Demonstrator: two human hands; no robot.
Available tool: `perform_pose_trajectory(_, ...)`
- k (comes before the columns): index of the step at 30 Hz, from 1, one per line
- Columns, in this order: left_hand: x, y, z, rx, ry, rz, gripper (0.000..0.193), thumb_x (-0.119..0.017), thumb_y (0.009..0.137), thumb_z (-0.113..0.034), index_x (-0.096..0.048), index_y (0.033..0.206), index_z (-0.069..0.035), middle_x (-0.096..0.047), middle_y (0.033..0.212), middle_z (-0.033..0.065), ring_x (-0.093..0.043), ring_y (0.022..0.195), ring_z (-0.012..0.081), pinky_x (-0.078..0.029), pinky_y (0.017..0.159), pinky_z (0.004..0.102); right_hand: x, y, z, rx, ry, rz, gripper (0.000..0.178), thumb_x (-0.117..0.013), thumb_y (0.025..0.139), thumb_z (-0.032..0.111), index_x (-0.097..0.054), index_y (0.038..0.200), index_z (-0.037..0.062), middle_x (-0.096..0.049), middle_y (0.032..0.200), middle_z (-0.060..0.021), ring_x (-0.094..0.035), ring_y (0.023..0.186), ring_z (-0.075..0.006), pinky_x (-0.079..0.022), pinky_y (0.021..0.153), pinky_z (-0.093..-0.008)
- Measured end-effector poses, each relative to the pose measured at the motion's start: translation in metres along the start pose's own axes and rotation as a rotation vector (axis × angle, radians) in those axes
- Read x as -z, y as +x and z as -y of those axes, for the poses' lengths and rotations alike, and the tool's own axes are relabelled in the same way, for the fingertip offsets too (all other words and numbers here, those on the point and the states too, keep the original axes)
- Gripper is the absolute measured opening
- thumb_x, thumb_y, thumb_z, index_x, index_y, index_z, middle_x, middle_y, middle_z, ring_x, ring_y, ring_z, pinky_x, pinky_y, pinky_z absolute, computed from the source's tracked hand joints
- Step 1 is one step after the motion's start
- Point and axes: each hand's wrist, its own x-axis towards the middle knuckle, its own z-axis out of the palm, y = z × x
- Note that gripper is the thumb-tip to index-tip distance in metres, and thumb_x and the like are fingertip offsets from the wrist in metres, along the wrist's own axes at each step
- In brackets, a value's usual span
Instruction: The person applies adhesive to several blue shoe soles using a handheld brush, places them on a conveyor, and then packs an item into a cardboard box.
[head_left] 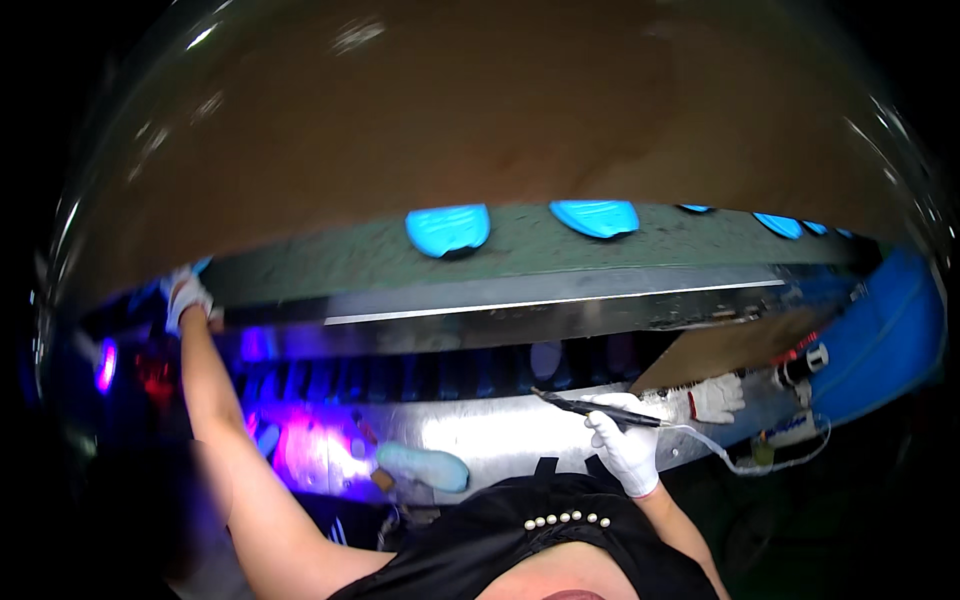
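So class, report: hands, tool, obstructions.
Right white-gloved hand: holding slim black pen-shaped tool. Left white-gloved hand: far left, contact unclear. Possible snag: white cable trailing right.

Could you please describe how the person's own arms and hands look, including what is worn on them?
The left hand and the right hand wear white gloves. The left arm shows no sleeve, and the right forearm is bare too. The left glove's finer details are too blurred to tell.
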Motion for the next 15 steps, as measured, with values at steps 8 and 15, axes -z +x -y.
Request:
perform_pose_trajectory(8,-0.027,0.032,-0.014,-0.241,-0.434,-0.093,0.026,-0.058,0.082,0.000,-0.063,0.107,-0.004,-0.063,0.110,0.0177,-0.058,0.106,0.0366,-0.045,0.092,0.0381,-0.014,0.008,0.012,0.091,0.014,0.005,0.023,-0.068,0.086,0.002,-0.064,0.108,0.0017,-0.062,0.077,-0.0005,-0.053,0.061,-0.0035,-0.043,0.055,-0.0180)
perform_pose_trajectory(15,0.180,-0.141,-0.139,-0.452,-1.235,0.081,0.023,-0.065,0.087,-0.012,-0.063,0.106,0.001,-0.065,0.104,0.0096,-0.060,0.100,0.0191,-0.045,0.091,0.0311,0.003,0.005,0.011,0.055,0.154,-0.076,0.023,-0.068,0.087,0.002,-0.060,0.109,-0.0014,-0.068,0.100,-0.0110,-0.063,0.064,-0.0075,-0.052,0.058,-0.0187)
